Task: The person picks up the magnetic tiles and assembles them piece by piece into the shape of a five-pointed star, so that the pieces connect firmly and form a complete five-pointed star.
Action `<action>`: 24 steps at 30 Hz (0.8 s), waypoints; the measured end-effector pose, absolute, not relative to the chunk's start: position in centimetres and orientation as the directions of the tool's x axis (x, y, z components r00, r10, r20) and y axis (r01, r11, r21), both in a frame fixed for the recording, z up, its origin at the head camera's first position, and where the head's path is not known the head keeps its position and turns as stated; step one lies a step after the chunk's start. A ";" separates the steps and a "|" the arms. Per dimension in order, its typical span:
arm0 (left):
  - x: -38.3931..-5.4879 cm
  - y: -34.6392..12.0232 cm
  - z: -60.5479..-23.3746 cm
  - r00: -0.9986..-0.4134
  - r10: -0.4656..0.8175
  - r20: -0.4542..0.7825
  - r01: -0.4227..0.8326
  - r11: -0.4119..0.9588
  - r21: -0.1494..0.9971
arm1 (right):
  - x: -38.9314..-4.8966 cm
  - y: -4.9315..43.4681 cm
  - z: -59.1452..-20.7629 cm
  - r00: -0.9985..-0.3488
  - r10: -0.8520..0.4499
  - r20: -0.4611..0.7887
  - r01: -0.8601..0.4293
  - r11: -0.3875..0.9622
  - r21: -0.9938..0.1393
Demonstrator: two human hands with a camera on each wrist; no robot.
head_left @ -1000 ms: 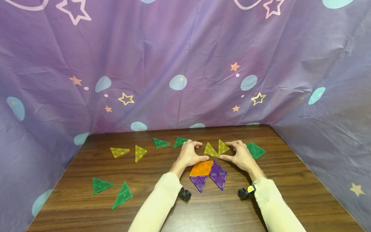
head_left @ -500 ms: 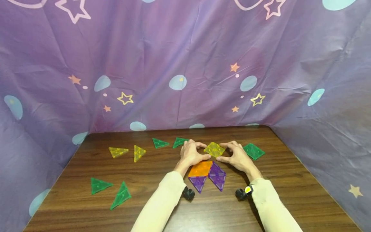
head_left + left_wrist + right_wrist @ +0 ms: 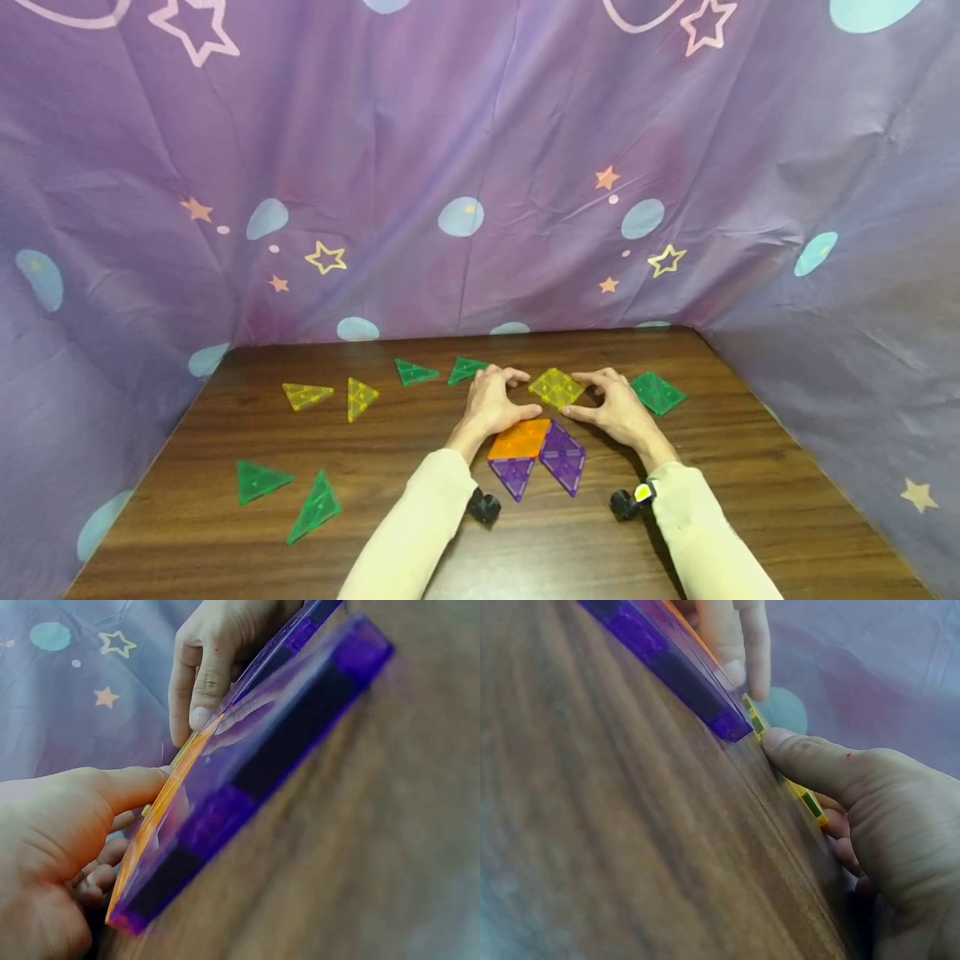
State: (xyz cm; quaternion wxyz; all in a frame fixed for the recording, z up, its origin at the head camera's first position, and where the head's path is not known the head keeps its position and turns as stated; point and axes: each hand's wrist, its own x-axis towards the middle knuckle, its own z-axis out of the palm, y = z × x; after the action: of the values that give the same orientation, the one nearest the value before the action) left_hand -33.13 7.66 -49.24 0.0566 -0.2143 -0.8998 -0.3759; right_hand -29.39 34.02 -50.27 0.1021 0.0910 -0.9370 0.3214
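In the head view, two yellow triangular magnetic tiles (image 3: 556, 388) lie edge to edge as a diamond on the table. My right hand (image 3: 618, 408) holds the diamond's right corner between thumb and index finger; the right wrist view shows its thumb on the yellow edge (image 3: 810, 806). On the other side, my left hand (image 3: 491, 404) curves around the diamond's left corner, its fingertips slightly apart from it. Just below, an orange tile shape (image 3: 520, 439) touches a purple triangle (image 3: 513, 476) and a purple diamond (image 3: 562, 457). The left thumb is close to the orange piece's top edge.
Green triangles (image 3: 415, 372) and yellow triangles (image 3: 362, 399) lie at the back left. Two larger green triangles (image 3: 315, 507) are at the front left. A green diamond (image 3: 657, 392) sits just right of the right hand. A purple star-patterned cloth (image 3: 465, 275) borders the table.
The two yellow triangles, apart at their tops a second ago, have come together into a diamond as the right hand moved left. The left thumb has since drawn back slightly.
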 end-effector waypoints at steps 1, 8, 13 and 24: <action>-33.0 7.4 -49.3 -0.899 0.348 0.266 0.432 0.603 0.671 | -29.4 34.0 -50.4 -0.963 -0.099 0.250 -0.232 0.777 -0.585; -32.6 5.8 -49.7 -0.879 0.358 0.316 0.459 0.451 0.765 | -29.3 34.1 -50.4 -0.961 -0.075 0.267 -0.225 0.776 -0.589; -31.8 4.1 -49.7 -0.862 0.369 0.348 0.486 0.404 0.775 | -29.3 34.2 -50.3 -0.958 -0.070 0.279 -0.228 0.776 -0.588; -30.8 -1.8 -49.9 -0.871 0.197 0.450 0.491 0.403 0.773 | -29.2 34.1 -50.2 -0.953 -0.082 0.292 -0.245 0.774 -0.584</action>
State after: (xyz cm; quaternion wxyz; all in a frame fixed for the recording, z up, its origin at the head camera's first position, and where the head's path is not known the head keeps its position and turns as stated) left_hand -30.80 -1.81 -49.87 0.1454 -0.2083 -0.8247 -0.5053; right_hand -29.15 34.15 -50.15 0.1258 0.0875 -0.9334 0.3244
